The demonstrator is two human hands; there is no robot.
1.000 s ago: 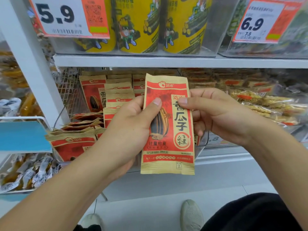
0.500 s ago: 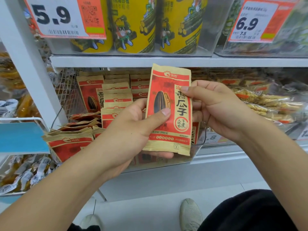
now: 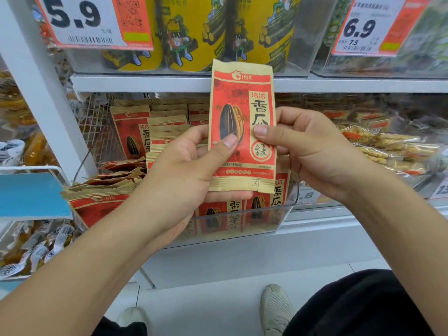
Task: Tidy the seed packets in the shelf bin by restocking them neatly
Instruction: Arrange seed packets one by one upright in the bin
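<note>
Above the bin's [image 3: 242, 221] clear front wall, both hands hold one packet [image 3: 242, 105] upright. The left hand [image 3: 184, 170] cups its lower edge with the thumb pressed on the face; the right hand [image 3: 305, 146] pinches its right edge, thumb in front. The packet is a tall, flat kraft-and-red pouch with a dark sunflower seed printed on it, its top reaching past the shelf edge [image 3: 145, 82] over the bin.

My judgement is that the job is partway along. Just behind the front wall a few packets [image 3: 254, 204] stand upright and face out. Left of the hands, inside the bin, a heap [image 3: 101, 190] lies flat and fanned, not yet straightened. Further back in the bin, rows [image 3: 155, 122] stand upright against the rear. The held packet is not yet placed, and the heap remains to be set upright.
</note>
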